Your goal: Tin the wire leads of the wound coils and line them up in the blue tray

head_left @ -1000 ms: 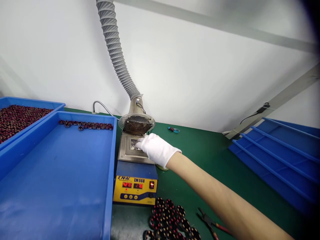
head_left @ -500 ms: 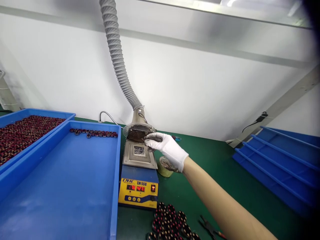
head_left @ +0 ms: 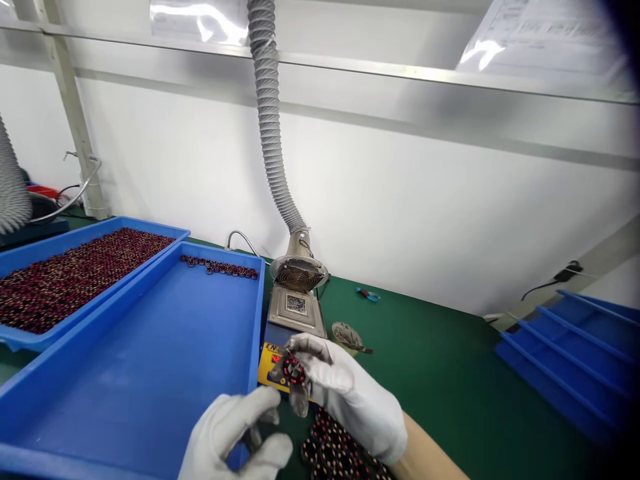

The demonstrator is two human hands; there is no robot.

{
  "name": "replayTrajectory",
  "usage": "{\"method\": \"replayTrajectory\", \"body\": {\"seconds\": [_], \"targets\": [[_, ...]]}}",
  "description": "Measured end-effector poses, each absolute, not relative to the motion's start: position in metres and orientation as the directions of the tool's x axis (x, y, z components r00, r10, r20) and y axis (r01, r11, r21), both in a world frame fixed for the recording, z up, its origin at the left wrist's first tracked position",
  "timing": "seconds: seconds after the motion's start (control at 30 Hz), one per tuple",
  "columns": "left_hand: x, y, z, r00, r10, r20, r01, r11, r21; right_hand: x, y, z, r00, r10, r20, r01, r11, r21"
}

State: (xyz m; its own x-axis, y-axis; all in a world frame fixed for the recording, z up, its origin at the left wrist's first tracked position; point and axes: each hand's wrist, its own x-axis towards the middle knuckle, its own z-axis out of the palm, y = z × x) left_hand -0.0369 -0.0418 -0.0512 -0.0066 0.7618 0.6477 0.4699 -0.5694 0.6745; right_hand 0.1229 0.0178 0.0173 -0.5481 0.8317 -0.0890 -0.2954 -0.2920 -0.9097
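My right hand [head_left: 345, 387], in a white glove with grey-stained fingertips, pinches a small round stator coil [head_left: 294, 369] with red windings. It is held up in front of the solder pot [head_left: 297, 313], whose yellow front panel is partly covered by the hand. To the lower left, my left hand [head_left: 235, 433], gloved too, has its thumb and fingers apart and curved, with nothing visible between them. Below my right hand lies a pile of similar dark coils [head_left: 335, 450] on the green table.
An emptier blue tray [head_left: 160, 353] holds a row of coils at its far edge; a fuller blue tray [head_left: 75, 280] stands behind it. A grey hose [head_left: 273, 120] hangs over the pot. Right of it are a small cup [head_left: 347, 337], cutters [head_left: 369, 294] and stacked blue trays [head_left: 575, 367].
My right hand has drawn back from the solder pot's top toward me, with the coil now showing in its fingers. My left hand has come into view. The camera view has shifted.
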Motion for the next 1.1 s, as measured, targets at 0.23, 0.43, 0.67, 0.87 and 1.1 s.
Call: {"method": "replayTrajectory", "body": {"seconds": [0.23, 0.43, 0.67, 0.87, 1.1], "targets": [[-0.056, -0.046, -0.042, 0.219, 0.591, 0.777, 0.814, -0.550, 0.189, 0.083, -0.007, -0.008, -0.409, 0.903, -0.129, -0.497, -0.339, -0.799], [-0.077, -0.030, -0.044, 0.255, 0.860, 0.442, 0.904, -0.374, 0.207, 0.059, -0.001, -0.050, -0.355, 0.922, -0.152, -0.458, -0.314, -0.832], [-0.141, 0.062, -0.048, 0.035, 0.999, -0.033, 0.983, -0.029, 0.183, 0.135, -0.001, -0.060, 0.008, 0.999, 0.031, 0.145, 0.029, -0.989], [-0.181, 0.109, -0.087, -0.235, 0.959, -0.156, 0.958, 0.255, 0.127, 0.159, -0.030, -0.085, -0.125, 0.991, 0.052, 0.915, 0.135, -0.379], [-0.189, 0.110, -0.067, -0.296, 0.955, 0.013, 0.862, 0.262, 0.433, 0.138, -0.028, -0.103, -0.115, 0.992, -0.048, 0.980, 0.106, -0.169]]}}
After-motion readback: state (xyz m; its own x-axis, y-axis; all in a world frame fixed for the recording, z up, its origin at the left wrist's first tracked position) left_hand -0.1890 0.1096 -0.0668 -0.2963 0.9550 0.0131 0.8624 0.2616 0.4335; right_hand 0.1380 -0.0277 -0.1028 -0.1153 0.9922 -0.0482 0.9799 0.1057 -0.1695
